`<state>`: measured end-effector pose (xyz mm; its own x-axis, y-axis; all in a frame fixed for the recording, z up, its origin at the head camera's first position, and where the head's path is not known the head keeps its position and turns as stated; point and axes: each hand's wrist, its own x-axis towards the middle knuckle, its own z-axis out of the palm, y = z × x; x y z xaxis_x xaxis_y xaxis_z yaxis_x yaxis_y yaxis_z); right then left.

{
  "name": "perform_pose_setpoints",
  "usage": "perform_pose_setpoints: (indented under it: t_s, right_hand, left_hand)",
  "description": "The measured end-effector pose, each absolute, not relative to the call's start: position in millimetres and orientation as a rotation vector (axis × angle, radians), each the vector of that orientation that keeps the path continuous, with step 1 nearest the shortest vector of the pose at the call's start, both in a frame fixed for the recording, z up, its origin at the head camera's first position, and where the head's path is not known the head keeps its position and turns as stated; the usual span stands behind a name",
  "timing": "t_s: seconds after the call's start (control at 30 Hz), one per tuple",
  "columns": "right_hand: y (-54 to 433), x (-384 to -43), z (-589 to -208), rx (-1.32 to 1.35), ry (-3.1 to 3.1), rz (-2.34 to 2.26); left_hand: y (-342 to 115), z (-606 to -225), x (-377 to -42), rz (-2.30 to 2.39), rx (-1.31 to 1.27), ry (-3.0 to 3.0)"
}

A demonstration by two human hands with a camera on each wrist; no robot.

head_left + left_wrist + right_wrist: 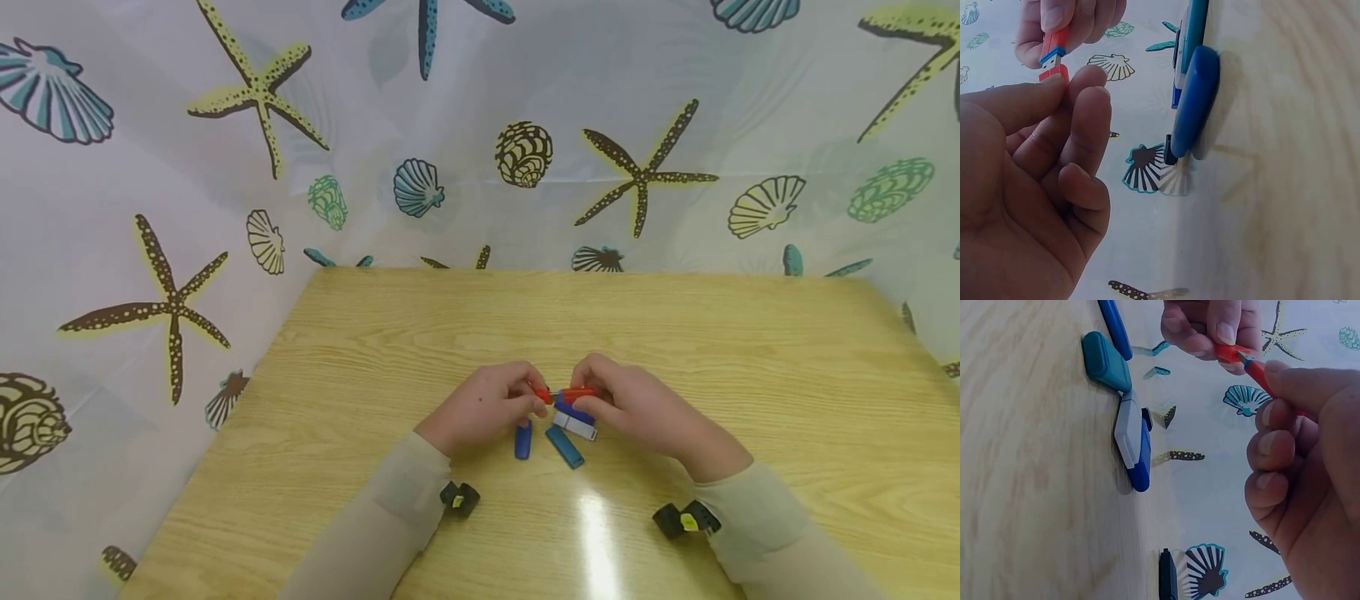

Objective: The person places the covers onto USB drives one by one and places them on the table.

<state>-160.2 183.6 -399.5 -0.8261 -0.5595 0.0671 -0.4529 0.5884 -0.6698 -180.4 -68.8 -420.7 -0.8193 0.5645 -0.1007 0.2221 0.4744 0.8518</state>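
In the head view my left hand (491, 404) pinches a small red cap (543, 395) between thumb and fingers. My right hand (637, 408) holds a red USB stick (577, 393) by its body. Its metal plug (1051, 62) shows between cap and body in the left wrist view, beside a blue collar; whether its tip sits inside the cap I cannot tell. Both hands are raised over the table. Below them lie a dark blue USB stick (522, 440), a teal one (564, 447), a white one (576, 426) and another blue one (576, 412), partly covered by the right hand.
The sticks lie on a light wooden table (420, 325). A dark slim object (1167, 575) lies on it at the bottom of the right wrist view. A cloth (465, 108) printed with shells and starfish hangs behind and beside the table.
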Motion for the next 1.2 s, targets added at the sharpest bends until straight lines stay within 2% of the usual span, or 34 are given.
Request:
perform_pose_setpoints:
  t_s: [0.7, 0.9, 1.2]
  right_hand:
    - [178.4, -158.3, -404.4, -0.982, 2.712, -1.098]
    - [179.8, -159.7, -404.0, -0.891, 2.724, -1.068]
    - [182.8, -167.2, -411.6, -0.741, 2.768, -0.877]
  left_hand:
    - [-65.3, -417.3, -176.0, 1.475, 0.754, 2.149]
    - [-62.1, -420.7, -176.1, 1.446, 0.745, 2.247]
    - [-66.4, -421.8, -179.8, 1.383, 0.574, 2.446]
